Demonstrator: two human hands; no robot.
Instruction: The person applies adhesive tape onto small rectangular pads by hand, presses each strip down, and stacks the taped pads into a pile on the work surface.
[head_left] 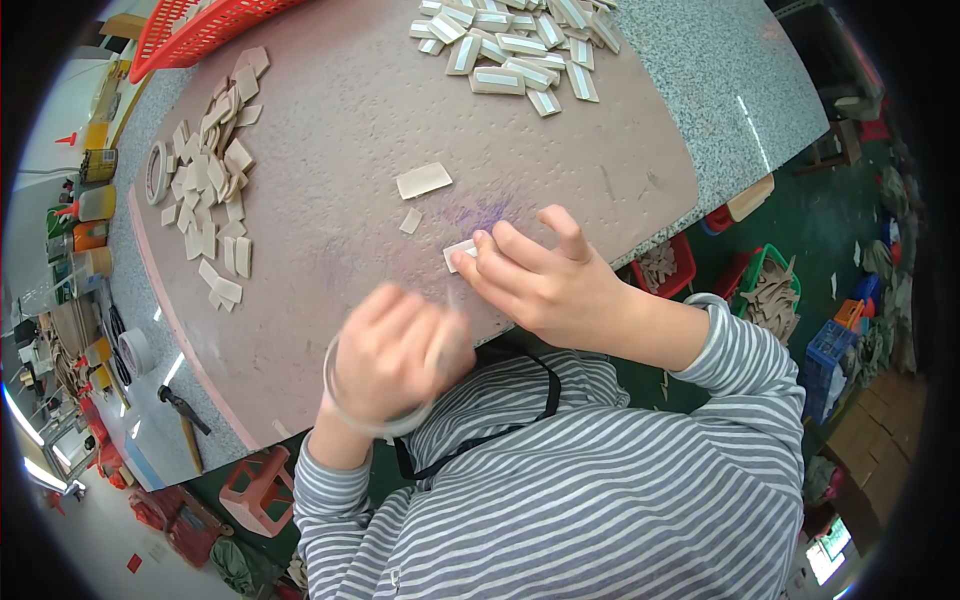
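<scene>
My right hand (535, 275) pinches a small beige piece with a white strip (459, 255) against the mat, thumb and fingertips on it. Nearer to my body, my left hand (400, 345) is curled closed and blurred by motion; whatever its fingers hold is hidden. A roll of clear tape (340, 400) hangs round my left wrist. Just beyond my hands lie a beige rectangular piece (424, 181) and a smaller beige piece (411, 221), beside a purple stain on the mat.
Plain beige pieces (205, 180) are heaped on the left of the mat (320, 130), next to a tape roll (157, 173). White-striped pieces (498, 80) lie at the far side. A red basket (190, 35) stands far left, a hammer (185, 420) on the near left table edge.
</scene>
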